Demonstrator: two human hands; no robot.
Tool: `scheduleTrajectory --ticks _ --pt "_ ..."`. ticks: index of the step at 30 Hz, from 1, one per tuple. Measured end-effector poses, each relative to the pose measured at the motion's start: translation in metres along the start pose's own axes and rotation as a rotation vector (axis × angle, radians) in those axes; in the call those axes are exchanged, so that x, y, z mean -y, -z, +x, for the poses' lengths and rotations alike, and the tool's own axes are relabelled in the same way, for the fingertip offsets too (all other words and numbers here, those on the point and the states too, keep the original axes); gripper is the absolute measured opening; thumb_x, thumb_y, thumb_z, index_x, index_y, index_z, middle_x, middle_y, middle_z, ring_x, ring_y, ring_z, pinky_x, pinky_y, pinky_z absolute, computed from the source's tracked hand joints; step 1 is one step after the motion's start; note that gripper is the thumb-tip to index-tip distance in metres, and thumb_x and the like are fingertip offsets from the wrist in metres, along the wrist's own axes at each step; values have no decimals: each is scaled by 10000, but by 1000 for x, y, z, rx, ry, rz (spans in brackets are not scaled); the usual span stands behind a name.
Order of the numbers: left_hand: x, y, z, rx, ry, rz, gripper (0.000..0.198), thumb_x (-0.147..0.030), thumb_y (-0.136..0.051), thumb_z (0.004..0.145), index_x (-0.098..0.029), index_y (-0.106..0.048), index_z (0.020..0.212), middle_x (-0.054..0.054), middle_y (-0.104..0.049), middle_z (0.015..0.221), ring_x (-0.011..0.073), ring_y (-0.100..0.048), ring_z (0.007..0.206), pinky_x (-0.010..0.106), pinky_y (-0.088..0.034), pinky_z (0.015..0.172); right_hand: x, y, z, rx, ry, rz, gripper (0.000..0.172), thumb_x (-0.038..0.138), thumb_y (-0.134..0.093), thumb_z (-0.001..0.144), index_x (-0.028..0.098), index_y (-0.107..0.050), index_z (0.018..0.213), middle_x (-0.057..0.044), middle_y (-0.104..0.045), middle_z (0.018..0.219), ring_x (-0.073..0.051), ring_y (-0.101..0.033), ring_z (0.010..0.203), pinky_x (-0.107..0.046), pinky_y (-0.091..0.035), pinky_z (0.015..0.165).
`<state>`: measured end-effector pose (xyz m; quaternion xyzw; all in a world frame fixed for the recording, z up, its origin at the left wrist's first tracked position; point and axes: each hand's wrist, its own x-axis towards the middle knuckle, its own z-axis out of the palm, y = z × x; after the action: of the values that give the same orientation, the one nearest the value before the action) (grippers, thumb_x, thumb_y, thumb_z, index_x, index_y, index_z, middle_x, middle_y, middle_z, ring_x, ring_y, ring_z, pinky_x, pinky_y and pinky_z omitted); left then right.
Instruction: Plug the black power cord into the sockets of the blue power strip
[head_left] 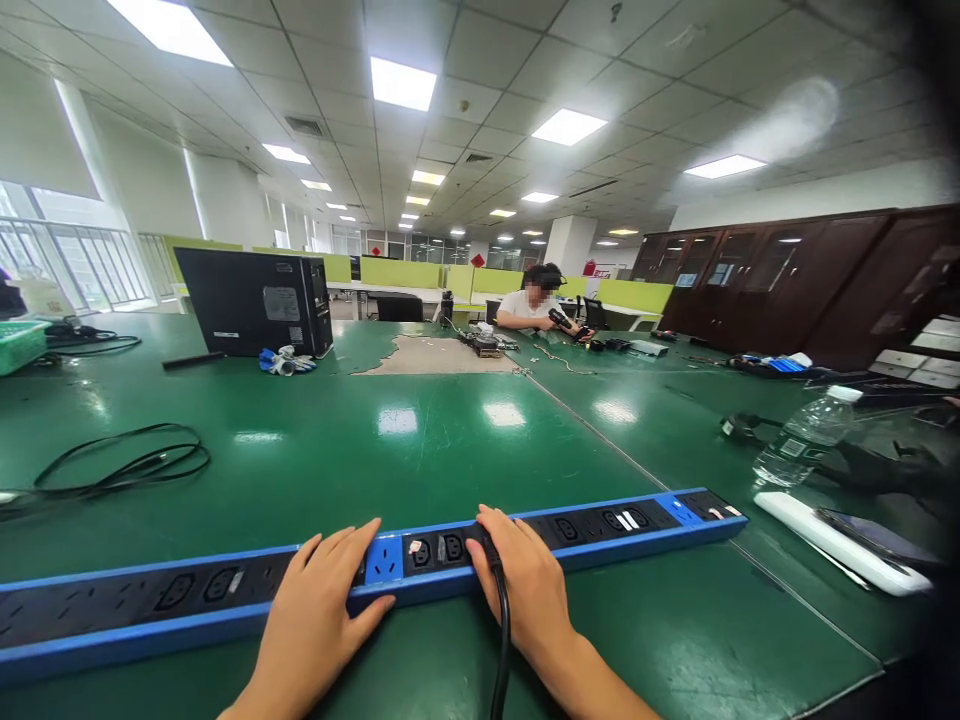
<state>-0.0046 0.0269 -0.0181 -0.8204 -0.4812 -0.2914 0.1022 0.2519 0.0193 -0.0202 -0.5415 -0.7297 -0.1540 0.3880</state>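
A long blue-framed power strip (385, 562) with black socket sections lies across the near side of the green table. My left hand (319, 610) is wrapped over it left of the middle, thumb along the near side and fingers across the top. Just right of the middle, my right hand (529, 580) grips the plug (491, 550) of a black power cord (503, 640) at the strip's sockets. The cord runs down toward the bottom edge. Fingers cover the plug's end, so how deep it sits cannot be told.
On the green table (337, 440) a black cable (120, 465) lies coiled at left, before a black computer case (255, 300). A water bottle (806, 440) and a phone (874, 535) on a white box are at right. Across the table a person (532, 305) handles a dark device.
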Motion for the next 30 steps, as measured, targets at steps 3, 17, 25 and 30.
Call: scheduleTrajectory --ticks 3,17,25,30 --pt "2 -1 -1 -2 -14 3 633 -363 -647 793 -256 -436 1380 70 -664 1248 281 -633 1104 509 -446 977 -1 0 -4 9 -2 -12 279 289 -471 954 169 -625 1153 -97 -715 1122 -240 -665 1057 -409 -519 934" --pt "-42 10 25 -26 -56 -215 396 -371 -604 853 -244 -605 1228 86 -680 1203 287 -607 1132 489 -490 961 -19 5 -20 169 -119 -100 720 586 -669 764 141 -547 1316 -175 -513 1412 -389 -407 1342 -600 -338 1070" --pt "-112 -27 77 184 -112 -298 451 -121 -626 783 -259 -617 1212 28 -722 1110 300 -523 1248 632 -223 1117 -14 8 -18 235 -145 -90 608 240 -646 715 128 -557 1306 -150 -535 1398 -338 -460 1298 -533 -366 1060" --pt "-100 -2 83 -149 -74 -367 201 -283 -537 922 -254 -671 1069 38 -731 1041 221 -637 1058 528 -323 1083 -16 4 -20 193 -140 -100 628 363 -685 735 151 -552 1311 -145 -558 1375 -342 -463 1292 -539 -358 1056"
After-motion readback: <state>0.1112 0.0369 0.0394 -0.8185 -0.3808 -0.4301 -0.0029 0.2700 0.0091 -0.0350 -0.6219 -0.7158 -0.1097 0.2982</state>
